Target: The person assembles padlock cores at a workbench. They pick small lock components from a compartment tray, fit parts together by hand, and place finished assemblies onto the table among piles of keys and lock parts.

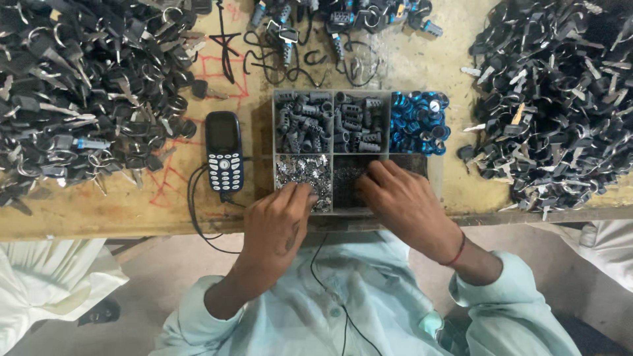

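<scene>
You are sitting at the near edge of a worn wooden table (422,66), both hands reaching into a compartment tray (331,89) just beyond your chest. Your left hand (280,221) is lying over the front left compartment, fingertips curled down into the small silvery metal parts (300,170); whether it is pinching one you cannot tell from here. Your right hand (399,201), a red thread at its wrist, is dipping into the front middle compartment of tiny dark parts (344,177), fingers bent and hiding whatever they are touching. The two hands are sitting close together but apart, each in its own section.

Just left of the tray a dark blue keypad phone (224,151) is lying flat, a black cable (196,211) looping from its near end over the table edge. In the tray's far row, grey plastic cylinders (302,122) are filling the left section, darker ribbed pieces (359,122) the middle, and blue rings (419,122) the right. Farther out, large heaps of black-headed keys are spreading at the left (79,92) and right (560,99), and lock parts with blue caps (343,23) are lying at the far edge.
</scene>
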`<action>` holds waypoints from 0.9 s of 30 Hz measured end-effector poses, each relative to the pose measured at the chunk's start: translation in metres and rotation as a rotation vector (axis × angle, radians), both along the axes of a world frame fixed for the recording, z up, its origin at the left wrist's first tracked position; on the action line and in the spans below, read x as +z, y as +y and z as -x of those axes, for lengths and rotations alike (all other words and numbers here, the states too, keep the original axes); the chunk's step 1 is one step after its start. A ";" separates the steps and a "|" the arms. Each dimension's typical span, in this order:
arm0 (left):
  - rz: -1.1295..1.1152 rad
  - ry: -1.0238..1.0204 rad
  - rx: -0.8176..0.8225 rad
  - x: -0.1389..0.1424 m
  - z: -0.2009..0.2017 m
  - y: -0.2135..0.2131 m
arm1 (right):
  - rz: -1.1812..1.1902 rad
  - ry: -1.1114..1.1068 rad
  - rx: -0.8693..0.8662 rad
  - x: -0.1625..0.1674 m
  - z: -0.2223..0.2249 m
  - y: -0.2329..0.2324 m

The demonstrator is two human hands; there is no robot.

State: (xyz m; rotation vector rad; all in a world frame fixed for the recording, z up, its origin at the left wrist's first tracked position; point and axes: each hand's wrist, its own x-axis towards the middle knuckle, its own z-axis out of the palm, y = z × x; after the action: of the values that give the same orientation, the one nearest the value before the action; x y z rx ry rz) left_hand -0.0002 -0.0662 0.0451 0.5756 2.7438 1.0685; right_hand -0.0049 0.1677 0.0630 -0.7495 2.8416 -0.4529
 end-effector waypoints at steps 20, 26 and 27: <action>-0.468 -0.108 0.185 -0.002 -0.008 -0.001 | 0.440 -0.118 -0.236 -0.022 -0.016 0.008; -0.872 -0.435 0.202 -0.012 -0.009 0.031 | 1.250 -0.927 -0.462 -0.025 -0.028 0.019; -0.876 -0.390 0.177 -0.013 -0.010 0.034 | 1.227 -0.885 -0.462 -0.024 -0.029 0.019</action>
State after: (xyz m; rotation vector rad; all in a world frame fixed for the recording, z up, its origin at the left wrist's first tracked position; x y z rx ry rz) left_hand 0.0100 -0.0324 0.0318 0.1587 1.9240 2.1584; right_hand 0.0246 0.1866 0.0385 0.0945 1.6310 -2.0215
